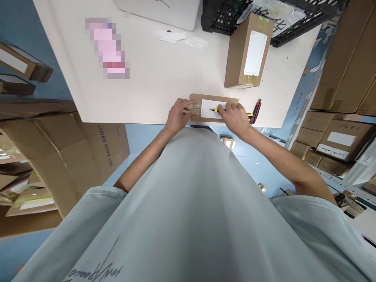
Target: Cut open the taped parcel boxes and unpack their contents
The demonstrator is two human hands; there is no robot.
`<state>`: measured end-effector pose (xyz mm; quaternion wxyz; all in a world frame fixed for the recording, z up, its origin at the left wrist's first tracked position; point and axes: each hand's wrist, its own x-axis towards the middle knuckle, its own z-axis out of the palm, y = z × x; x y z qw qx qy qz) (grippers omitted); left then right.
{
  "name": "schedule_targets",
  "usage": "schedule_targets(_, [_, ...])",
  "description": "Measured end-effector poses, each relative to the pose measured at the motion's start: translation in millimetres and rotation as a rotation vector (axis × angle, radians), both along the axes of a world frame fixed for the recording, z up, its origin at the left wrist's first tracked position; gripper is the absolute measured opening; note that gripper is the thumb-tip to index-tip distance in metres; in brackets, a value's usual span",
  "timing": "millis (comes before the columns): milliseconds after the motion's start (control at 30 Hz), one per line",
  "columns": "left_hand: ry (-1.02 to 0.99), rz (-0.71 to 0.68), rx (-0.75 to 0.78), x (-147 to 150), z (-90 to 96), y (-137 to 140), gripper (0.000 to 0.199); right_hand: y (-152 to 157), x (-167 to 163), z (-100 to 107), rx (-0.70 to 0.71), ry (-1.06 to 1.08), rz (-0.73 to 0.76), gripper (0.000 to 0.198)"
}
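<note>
A small flat cardboard box (213,98) with clear tape and a white label (207,107) lies along the table's near edge. My left hand (178,116) grips its left end, thumb and fingers curled around the taped part. Closed over the right part of the box is my right hand (235,118), with a slim yellow-and-black tool (216,110) in its fingers. The tool's dark thin tip points left over the label; its exact kind is unclear. Just right of that hand, a red-and-black utility knife (256,111) rests on the table.
A taller cardboard box (239,55) stands behind, beside a black plastic crate (219,17). Torn clear tape or film (171,36) lies on the white table (141,94). A pixelated pink item (107,49) is at left. Large cartons (58,156) stand left, stacked boxes (337,137) right.
</note>
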<state>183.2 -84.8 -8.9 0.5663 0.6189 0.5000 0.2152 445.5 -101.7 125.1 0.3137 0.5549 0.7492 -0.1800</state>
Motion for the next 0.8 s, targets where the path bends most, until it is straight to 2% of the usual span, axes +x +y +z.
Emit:
schedule_targets(167, [-0.014, 0.038, -0.015, 1.2, 5.5, -2.6, 0.038, -21.4, 77.8, 9.5, 0.016, -0.085, -0.080, 0.039])
schedule_targets(333, [0.015, 0.057, -0.022, 2.9, 8.1, -3.5, 0.040, -37.2, 119.3, -5.3, 0.078, -0.005, -0.120, 0.037])
schedule_targets(433, [0.045, 0.069, -0.024, 3.7, 9.1, -3.0, 0.040, -39.6, 132.2, -24.2, 0.091, 0.050, -0.164, 0.039])
schedule_targets(567, [0.077, 0.091, -0.036, 4.1, 10.8, -3.1, 0.041, -40.8, 140.9, -57.7, 0.039, 0.198, -0.271, 0.041])
schedule_targets(667, [0.093, 0.096, -0.034, 1.7, 12.4, -3.4, 0.046, -45.3, 135.0, -83.7, 0.027, 0.365, -0.387, 0.041])
schedule_targets(800, [0.134, 0.124, -0.018, -10.0, 13.3, -2.1, 0.054, -57.6, 119.8, -108.9, 0.106, 0.585, -0.549, 0.042])
